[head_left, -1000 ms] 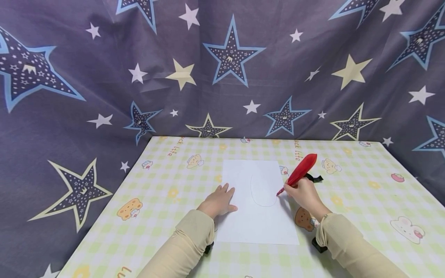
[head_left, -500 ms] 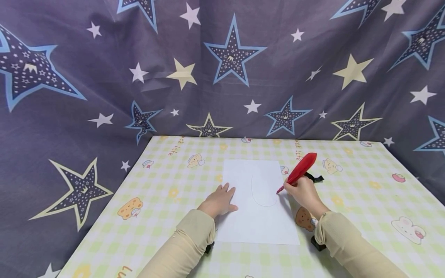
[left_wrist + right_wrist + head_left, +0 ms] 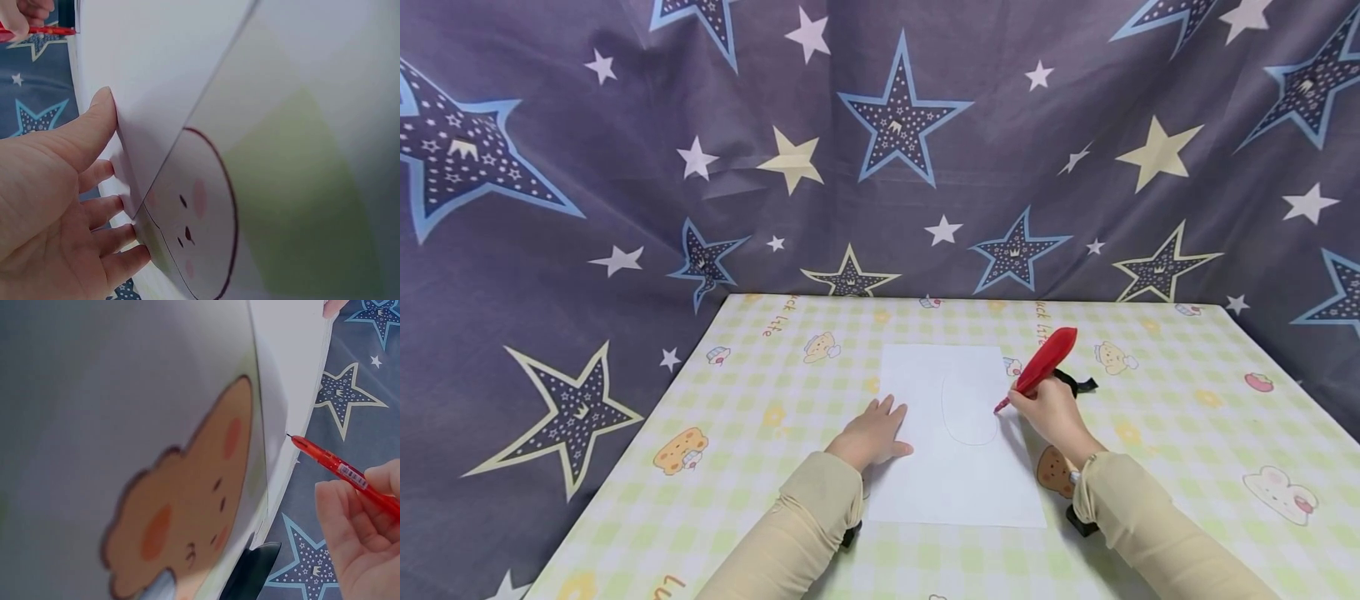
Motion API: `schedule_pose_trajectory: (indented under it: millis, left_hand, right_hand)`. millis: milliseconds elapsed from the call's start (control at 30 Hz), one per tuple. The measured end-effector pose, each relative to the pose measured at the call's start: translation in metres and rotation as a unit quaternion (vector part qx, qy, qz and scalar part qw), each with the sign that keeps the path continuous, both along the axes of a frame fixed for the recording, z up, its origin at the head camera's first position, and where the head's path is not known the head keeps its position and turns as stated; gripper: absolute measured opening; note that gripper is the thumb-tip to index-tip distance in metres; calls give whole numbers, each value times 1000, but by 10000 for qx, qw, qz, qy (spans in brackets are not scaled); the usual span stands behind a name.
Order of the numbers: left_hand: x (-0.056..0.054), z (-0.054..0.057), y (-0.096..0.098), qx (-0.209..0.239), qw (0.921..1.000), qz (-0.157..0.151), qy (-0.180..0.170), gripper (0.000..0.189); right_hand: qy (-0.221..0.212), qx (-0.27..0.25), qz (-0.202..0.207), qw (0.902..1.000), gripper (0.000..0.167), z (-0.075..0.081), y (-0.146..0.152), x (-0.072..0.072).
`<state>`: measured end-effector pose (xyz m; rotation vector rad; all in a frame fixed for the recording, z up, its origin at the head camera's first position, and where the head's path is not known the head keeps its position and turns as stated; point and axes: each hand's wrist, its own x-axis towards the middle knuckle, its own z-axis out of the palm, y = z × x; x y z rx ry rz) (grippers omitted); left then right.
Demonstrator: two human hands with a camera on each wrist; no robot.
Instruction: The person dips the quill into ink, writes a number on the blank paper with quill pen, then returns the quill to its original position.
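Observation:
A white sheet of paper (image 3: 955,483) lies on the table, bearing a thin U-shaped line (image 3: 944,417). My left hand (image 3: 871,432) rests on the paper's left edge with fingers spread; in the left wrist view the thumb and fingertips of that hand (image 3: 69,206) touch the sheet. My right hand (image 3: 1054,415) pinches a red pen (image 3: 1047,360) with a broad, feather-like top. In the right wrist view the pen's slim clear-red barrel (image 3: 331,464) shows a barcode label, and its tip is at the paper, near the right end of the line.
A green-and-white checked cloth with cartoon prints covers the table (image 3: 730,517). Behind it hangs a dark star-patterned curtain (image 3: 760,75). A black strap (image 3: 1075,383) shows beside the right hand, and black pieces sit under both wrists.
My right hand and the red pen have shifted slightly up and to the left, with the tip following the right side of the curve. The left hand stays in place on the paper.

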<state>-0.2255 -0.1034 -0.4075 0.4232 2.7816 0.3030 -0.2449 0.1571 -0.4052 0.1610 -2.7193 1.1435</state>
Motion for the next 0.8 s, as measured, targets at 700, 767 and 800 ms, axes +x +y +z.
schedule_pose_trajectory:
  millis: [700,767,800]
  left_hand:
    - [0,-1,0,115,9999,60,-8,67]
    - [0,-1,0,119,9999,67,-10,67]
    - [0,0,0,124,9999,70,-13,67]
  right_hand:
    - [244,208,-70,9995,14,-1,-8,-8]
    - [326,265,-55,9991,15,0,-9,-9]
    - [362,292,-46,9989,15,0,-9,-9]
